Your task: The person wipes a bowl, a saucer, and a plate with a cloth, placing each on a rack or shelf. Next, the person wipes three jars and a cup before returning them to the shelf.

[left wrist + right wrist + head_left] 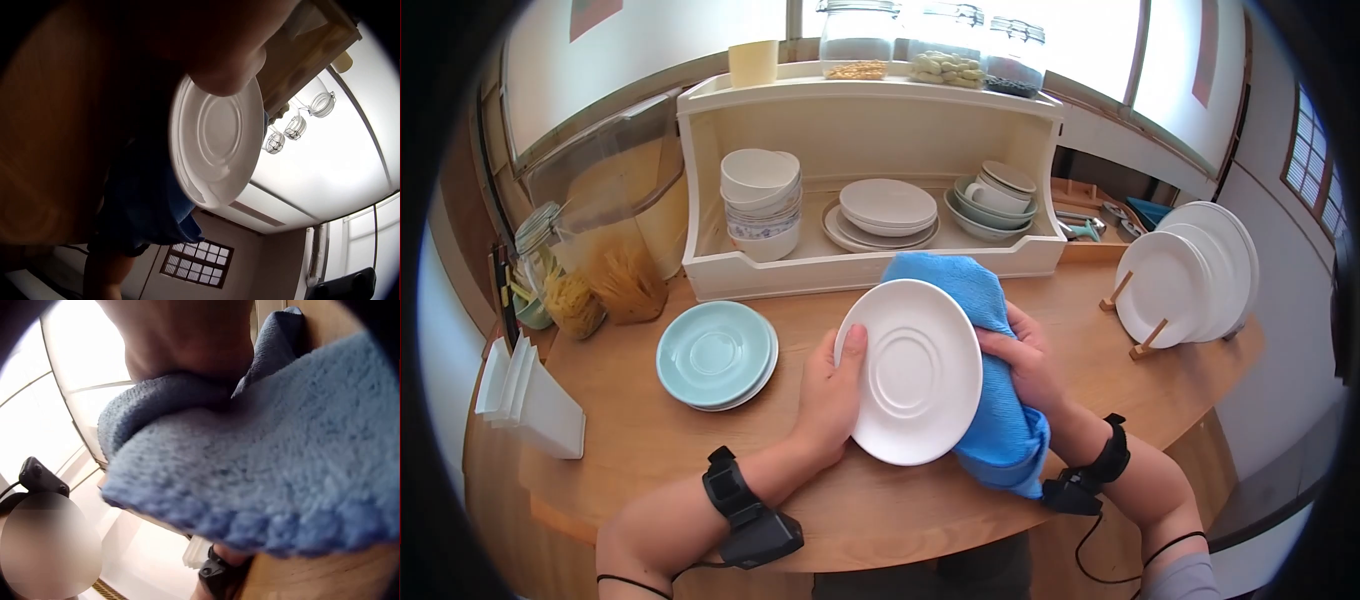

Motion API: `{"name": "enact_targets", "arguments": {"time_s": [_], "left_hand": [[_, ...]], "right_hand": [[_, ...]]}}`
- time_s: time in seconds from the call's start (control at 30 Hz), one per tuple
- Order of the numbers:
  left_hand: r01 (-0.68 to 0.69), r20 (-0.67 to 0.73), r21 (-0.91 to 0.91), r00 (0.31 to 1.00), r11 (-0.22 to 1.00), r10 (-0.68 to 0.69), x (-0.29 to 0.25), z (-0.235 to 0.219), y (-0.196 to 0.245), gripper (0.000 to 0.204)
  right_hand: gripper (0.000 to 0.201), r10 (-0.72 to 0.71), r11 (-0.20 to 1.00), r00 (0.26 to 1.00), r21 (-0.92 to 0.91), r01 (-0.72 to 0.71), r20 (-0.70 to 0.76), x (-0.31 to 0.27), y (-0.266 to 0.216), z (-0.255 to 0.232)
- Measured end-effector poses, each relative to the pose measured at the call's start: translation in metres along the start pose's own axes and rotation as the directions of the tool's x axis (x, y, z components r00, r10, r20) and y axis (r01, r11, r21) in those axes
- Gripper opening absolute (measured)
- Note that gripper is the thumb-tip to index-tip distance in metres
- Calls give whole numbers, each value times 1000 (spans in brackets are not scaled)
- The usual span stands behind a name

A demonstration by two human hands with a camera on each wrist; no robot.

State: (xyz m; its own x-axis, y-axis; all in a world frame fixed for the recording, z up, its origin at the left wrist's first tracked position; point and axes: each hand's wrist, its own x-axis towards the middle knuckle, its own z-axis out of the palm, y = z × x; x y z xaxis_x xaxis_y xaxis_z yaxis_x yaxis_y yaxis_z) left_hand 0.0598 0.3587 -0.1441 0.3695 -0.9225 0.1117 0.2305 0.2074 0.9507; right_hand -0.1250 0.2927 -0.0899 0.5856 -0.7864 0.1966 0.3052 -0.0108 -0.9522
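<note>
A white saucer [908, 372] with a ringed centre is held up over the table, its face toward the head camera. My left hand [830, 395] grips its left edge, thumb on the front. On the other side my right hand [1028, 362] holds a blue cloth [998, 420] against the saucer's right edge, thumb at the rim. In the left wrist view the saucer [219, 134] hangs below the left thumb, with the cloth [147, 194] behind it. Fluffy cloth [262, 456] fills much of the right wrist view and hides the right fingers.
Light blue saucers [713, 352] stack on a white one at left. A white shelf [870, 270] with bowls [762, 200] and plates [888, 205] stands behind. White plates [1165, 285] lean in a wooden rack at right; white containers [535, 400] stand far left.
</note>
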Motion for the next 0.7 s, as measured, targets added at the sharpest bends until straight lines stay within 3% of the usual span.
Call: {"name": "enact_targets", "arguments": {"time_s": [0.07,0.1,0.13,0.2,0.23,0.3,0.33,0.37,0.4,0.47,0.6,0.67,0.7], "left_hand": [[55,146,-34,988,998,-50,-4,4,6,42],[60,154,-28,987,998,-55,-5,4,6,42],[40,205,39,978,998,-47,-8,4,6,42],[19,262,111,964,994,-48,-12,5,7,43],[10,231,95,972,995,-32,-14,5,9,44],[2,202,81,979,997,-19,-13,6,9,45],[-36,97,38,995,999,32,-11,6,9,45],[-80,-11,0,997,997,80,-8,5,10,45],[-79,-7,5,997,997,79,-4,1,9,45],[-20,-159,-77,987,997,8,4,-7,8,45],[33,-76,-42,996,999,-36,3,-5,13,47],[34,-38,-4,999,999,-34,2,-3,11,46],[35,5,31,999,999,-35,1,-3,11,45]], "right_hand": [[33,-48,999,998,11,48,-38,3,-4,9],[33,-44,999,998,-6,44,-53,6,-4,11],[33,-46,999,997,-1,46,-64,7,2,12],[34,14,997,999,77,-17,36,9,15,15],[36,146,981,989,125,-146,9,1,10,21],[37,153,985,986,72,-158,74,-6,12,28],[37,163,986,976,13,-167,142,-10,15,30],[38,124,992,973,-40,-119,194,-9,30,29],[38,87,994,965,-90,-66,249,-7,38,31],[38,76,991,964,-129,-44,255,-13,39,27],[36,65,993,961,-110,-37,269,-24,2,22],[35,-35,994,991,111,20,128,-25,-11,18],[33,-62,991,994,123,51,86,-20,-12,12]]}}
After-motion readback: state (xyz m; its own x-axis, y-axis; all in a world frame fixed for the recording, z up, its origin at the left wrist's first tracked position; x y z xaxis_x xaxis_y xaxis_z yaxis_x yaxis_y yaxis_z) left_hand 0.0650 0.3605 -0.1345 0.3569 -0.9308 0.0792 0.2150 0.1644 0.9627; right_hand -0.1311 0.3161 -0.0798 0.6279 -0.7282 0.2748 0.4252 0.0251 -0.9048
